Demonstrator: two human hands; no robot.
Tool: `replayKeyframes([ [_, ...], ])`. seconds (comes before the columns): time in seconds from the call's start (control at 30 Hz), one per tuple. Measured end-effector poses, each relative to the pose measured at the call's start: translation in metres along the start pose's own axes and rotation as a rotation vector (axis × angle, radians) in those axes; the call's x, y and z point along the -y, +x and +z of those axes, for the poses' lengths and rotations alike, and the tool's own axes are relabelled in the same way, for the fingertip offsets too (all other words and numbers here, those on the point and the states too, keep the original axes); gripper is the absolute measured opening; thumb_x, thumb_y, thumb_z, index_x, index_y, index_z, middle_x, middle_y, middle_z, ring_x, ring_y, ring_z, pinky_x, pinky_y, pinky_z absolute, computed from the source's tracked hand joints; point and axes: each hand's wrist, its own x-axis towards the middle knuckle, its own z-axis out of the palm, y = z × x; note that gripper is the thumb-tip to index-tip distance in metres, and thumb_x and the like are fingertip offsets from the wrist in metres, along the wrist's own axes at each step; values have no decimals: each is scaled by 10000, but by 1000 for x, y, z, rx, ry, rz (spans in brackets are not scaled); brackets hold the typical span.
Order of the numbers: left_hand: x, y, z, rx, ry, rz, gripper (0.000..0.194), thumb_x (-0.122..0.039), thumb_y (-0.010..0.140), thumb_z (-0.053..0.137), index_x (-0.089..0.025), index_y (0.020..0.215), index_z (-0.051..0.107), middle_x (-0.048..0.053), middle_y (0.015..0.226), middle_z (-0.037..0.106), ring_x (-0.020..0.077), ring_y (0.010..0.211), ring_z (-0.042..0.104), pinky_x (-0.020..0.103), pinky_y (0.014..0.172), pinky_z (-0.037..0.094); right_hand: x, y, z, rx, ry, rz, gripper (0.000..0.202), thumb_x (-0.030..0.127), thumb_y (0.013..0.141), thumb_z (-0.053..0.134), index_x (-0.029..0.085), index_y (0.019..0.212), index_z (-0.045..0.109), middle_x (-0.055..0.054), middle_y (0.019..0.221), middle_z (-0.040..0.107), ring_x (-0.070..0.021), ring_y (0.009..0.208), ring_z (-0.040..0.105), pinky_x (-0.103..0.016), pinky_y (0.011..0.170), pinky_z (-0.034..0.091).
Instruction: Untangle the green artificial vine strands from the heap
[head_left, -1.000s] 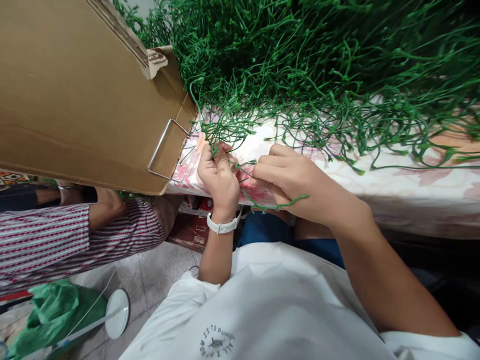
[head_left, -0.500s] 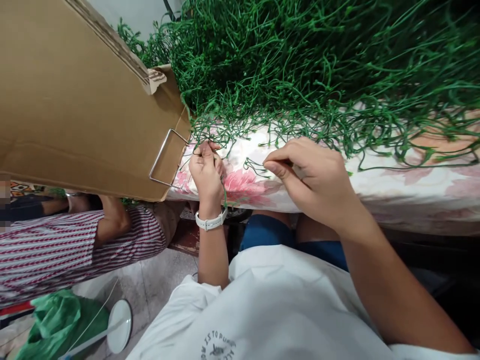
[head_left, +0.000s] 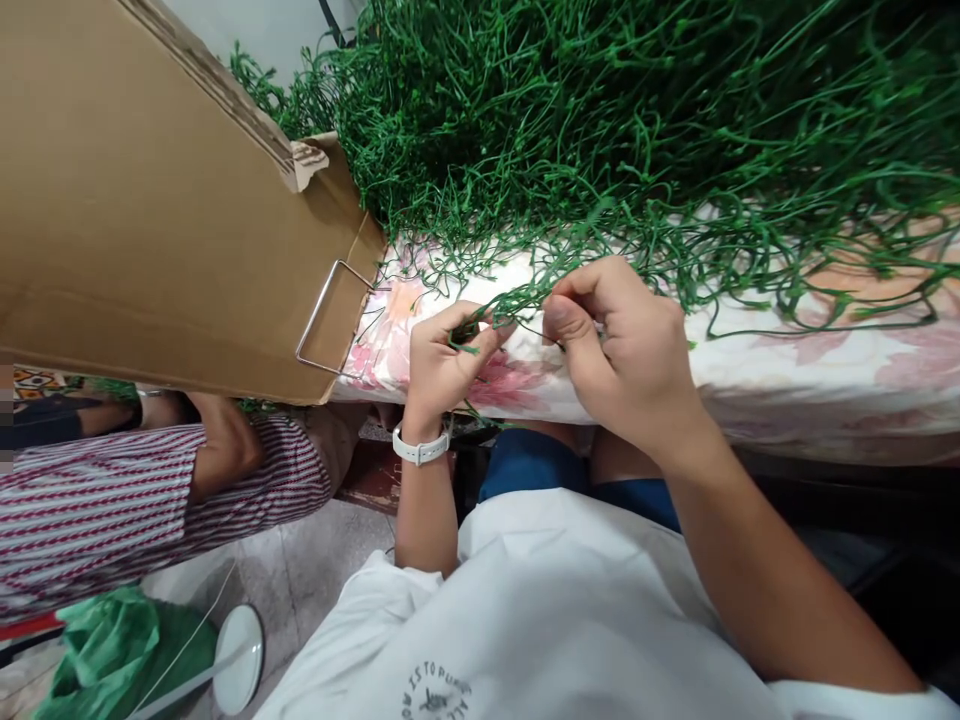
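Two hands over the near edge of the floral tablecloth [head_left: 840, 380], one small bunch of green stems [head_left: 517, 303] spanning the gap between them. Bunch's long axis runs roughly left-right, right end angled slightly away from the body. Left hand [head_left: 446, 365] grips it, thumb against fingers, a few ends poking out underneath. Right hand [head_left: 622, 350] is curled, thumb and index tips close together at the bunch's right end; can't tell if a strand is pinched. Left is nearer, since it has the bunch; right only meets the tip. Big pile of green stems [head_left: 600, 130] lies just beyond both hands. Corrugated cardboard [head_left: 150, 200] and wire bracket [head_left: 317, 308] sit left of the left hand, not touching it.
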Motion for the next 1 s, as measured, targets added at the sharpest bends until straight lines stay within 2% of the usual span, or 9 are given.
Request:
replayKeyframes([
  [0.17,6,-1,0,-132,38,41,426,-468,836,815,-167,634,592,-54,561,452,63,511,386,206,509,330,-3,2,2,-62,-22,1,172,226,1001,543,218,829,528,-3,737,586,-137,648,528,-300,631,385],
  [0.27,14,-1,-1,-261,102,42,474,-509,838,801,-174,620,545,-59,556,421,68,515,369,217,517,323,-3,3,-2,32,-20,-93,188,98,900,581,213,760,527,11,680,558,-135,627,512,-295,611,368],
  [0.37,24,2,-6,-472,154,62,517,-529,803,824,-175,602,505,-58,578,406,73,554,372,212,541,332,-2,0,-10,197,92,-182,237,-12,802,566,213,738,529,33,647,544,-114,580,495,-269,555,365],
  [0.43,28,5,-11,-555,99,16,527,-553,779,835,-180,619,500,-63,596,384,70,551,356,205,529,328,-2,-2,-15,153,177,-143,242,-9,817,594,220,749,562,38,646,563,-108,564,503,-262,523,367],
  [0.57,27,8,-14,-352,14,-119,503,-591,759,835,-180,666,560,-60,628,361,55,513,315,204,463,270,-2,-3,-9,-190,192,-2,136,137,910,680,225,810,656,14,701,626,-124,623,567,-278,558,418],
  [0.67,20,7,-9,-260,66,-127,428,-513,821,803,-169,655,609,-58,604,345,55,507,298,211,466,248,-3,-2,0,-284,202,55,46,194,937,676,204,900,702,-12,796,670,-124,691,611,-279,611,466],
  [0.77,14,7,-3,-190,108,-131,241,-395,845,781,-164,794,735,-59,600,403,61,526,310,210,500,285,-3,-2,3,-291,168,110,59,232,945,666,216,953,722,-37,880,697,-158,781,653,-314,682,507],
  [0.83,12,7,-1,-146,124,-131,225,-389,857,764,-163,854,761,-56,603,427,67,540,312,209,509,286,-4,-3,3,-263,101,114,92,256,955,645,233,974,732,-46,894,693,-186,824,655,-351,734,517],
  [1.0,15,8,-4,-143,25,-119,492,-546,947,653,-174,637,567,-68,563,282,74,513,226,220,474,226,-4,-3,-1,-187,-53,91,187,241,938,628,234,1084,745,-103,1044,696,-265,1002,649,-428,816,509],
])
